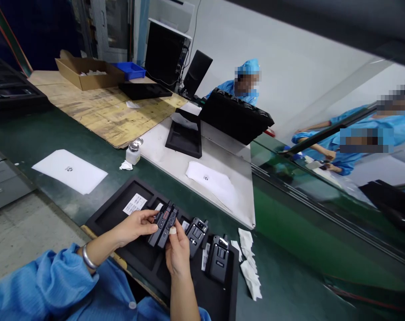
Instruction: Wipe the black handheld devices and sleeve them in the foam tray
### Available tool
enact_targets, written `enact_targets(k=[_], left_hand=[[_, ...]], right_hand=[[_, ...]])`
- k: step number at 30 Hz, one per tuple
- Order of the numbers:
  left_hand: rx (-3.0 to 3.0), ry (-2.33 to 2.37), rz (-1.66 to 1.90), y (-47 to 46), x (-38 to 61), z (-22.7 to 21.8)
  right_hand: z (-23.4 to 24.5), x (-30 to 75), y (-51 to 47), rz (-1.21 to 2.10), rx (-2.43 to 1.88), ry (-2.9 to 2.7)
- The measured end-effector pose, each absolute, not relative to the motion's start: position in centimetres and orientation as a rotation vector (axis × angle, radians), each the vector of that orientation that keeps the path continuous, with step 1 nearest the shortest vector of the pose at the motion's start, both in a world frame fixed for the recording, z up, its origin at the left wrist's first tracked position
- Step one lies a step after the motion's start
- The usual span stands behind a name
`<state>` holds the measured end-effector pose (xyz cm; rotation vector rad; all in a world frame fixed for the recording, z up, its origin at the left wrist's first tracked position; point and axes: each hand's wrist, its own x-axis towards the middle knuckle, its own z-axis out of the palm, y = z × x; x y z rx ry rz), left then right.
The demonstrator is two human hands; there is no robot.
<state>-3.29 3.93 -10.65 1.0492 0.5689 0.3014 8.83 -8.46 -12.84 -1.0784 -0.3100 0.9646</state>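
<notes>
My left hand [135,226] and my right hand [177,250] both grip a small black device [163,225], seen side-on with a reddish button, just above a black foam tray [122,211]. The left fingers pinch its upper end. The right thumb, wrapped in white tape, presses its lower edge. Two more black devices [196,235] [219,258] stand upright in tray slots to the right. A white label [134,203] lies in the tray's left compartment.
Crumpled white wipes [249,264] lie right of the tray. A small white bottle [133,153], paper sheets [70,170] and black trays [185,137] sit on the green bench. Farther back are a cardboard box [88,71], and two people in blue gowns.
</notes>
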Motion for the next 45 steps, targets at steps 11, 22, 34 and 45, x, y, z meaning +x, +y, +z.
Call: enact_targets(k=[11,22,34,45], left_hand=[[1.636,0.321,0.469,3.9,-5.0,-10.0],[1.941,0.329,0.536,3.2,-5.8,-11.0],[2.029,0.278,0.512,2.5,-5.8,-11.5],[1.659,0.537,0.592,3.7,-4.8,-12.6]], right_hand=[[-11.3,9.4,-10.1,0.976,-0.978,-0.540],[-12.7,8.8,-10.8,0.999,-1.064,-0.507],[-12.7,8.4,-10.7,0.966,-1.172,-0.652],[-14.5,8.9,-10.0,0.690,-1.378,-0.629]])
